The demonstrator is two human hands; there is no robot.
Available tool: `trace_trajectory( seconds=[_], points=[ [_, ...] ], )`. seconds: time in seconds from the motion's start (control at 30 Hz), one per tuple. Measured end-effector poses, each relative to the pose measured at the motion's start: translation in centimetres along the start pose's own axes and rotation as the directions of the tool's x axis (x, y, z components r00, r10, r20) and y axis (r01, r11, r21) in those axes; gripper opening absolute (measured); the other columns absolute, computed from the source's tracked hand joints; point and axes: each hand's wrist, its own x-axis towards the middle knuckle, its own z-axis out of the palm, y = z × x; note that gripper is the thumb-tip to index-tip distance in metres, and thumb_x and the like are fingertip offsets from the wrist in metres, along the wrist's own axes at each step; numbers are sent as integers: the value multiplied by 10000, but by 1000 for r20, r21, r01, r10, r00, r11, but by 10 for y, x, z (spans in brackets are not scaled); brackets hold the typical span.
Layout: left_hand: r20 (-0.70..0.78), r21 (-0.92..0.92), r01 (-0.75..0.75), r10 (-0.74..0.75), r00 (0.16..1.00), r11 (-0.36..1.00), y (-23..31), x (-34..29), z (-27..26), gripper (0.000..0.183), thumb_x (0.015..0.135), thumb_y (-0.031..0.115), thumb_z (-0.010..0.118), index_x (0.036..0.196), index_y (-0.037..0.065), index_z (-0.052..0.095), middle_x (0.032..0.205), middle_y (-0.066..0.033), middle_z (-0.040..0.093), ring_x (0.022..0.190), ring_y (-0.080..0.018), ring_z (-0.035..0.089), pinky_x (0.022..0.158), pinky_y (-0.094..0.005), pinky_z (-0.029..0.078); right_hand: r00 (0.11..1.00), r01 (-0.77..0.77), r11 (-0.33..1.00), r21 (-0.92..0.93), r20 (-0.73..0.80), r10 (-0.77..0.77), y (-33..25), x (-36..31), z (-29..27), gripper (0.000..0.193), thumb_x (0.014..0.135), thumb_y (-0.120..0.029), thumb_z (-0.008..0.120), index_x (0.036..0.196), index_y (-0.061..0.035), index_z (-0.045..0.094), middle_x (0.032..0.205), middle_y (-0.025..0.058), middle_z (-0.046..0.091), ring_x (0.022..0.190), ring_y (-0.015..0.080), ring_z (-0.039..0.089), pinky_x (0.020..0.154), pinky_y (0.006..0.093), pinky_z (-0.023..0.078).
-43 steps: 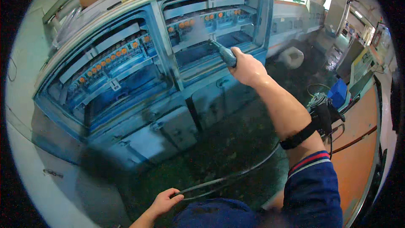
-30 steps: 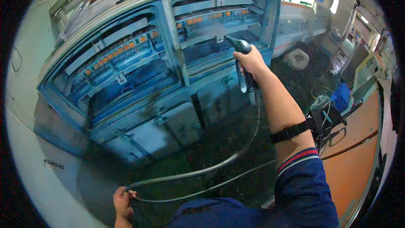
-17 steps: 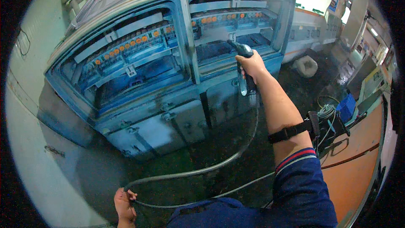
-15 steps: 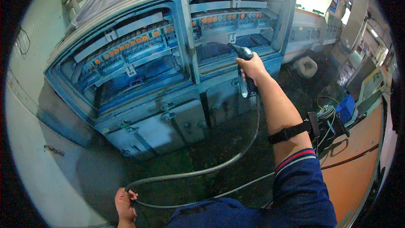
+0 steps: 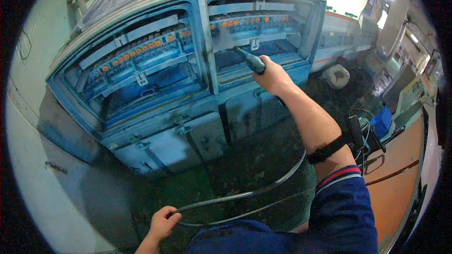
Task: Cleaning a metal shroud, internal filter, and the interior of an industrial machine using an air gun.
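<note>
My right hand (image 5: 274, 76) is wrapped round a dark spray gun (image 5: 251, 60), its thin nozzle pointing into the right opening of a blue-stained machine cabinet (image 5: 210, 66). A faint pale mist fans from the nozzle toward a row of orange round fittings (image 5: 230, 23). Low in the view, my left hand (image 5: 164, 222) grips a grey hose (image 5: 240, 196) with its fingers closed. The hose curves across and passes behind my right forearm. The left opening holds a similar row of orange fittings (image 5: 141, 51) and stays apart from the gun.
Closed lower panels (image 5: 174, 143) front the cabinet. At right a whitish roll (image 5: 337, 76) lies on the dark floor, near a blue box (image 5: 382, 122) with coiled cables and an orange-brown panel (image 5: 393, 183). A pale wall (image 5: 33, 131) runs along the left.
My right hand has swung the spray gun leftward, its nozzle now nearer the middle post. My left hand has moved right with the hose, and the hose loop has shifted.
</note>
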Motion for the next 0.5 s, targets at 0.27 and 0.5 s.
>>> trace_trajectory(
  seconds=[0.27,0.5],
  points=[
    [316,217,57,-125,941,975,38,14,43,305,921,343,711,1057,72,678,820,-25,648,749,-117,587,700,-297,488,990,119,958,-259,98,-97,-16,0,4,360,890,-168,580,1229,-103,481,1031,235,705,986,435,671,830,551,527],
    [315,180,-3,-55,948,984,32,16,50,326,932,347,694,1078,56,674,843,-32,654,787,-118,599,741,-295,492,996,71,948,-310,-37,-87,-18,24,-18,428,867,-178,616,1267,-118,476,988,223,710,961,434,674,815,556,524]
  ],
)
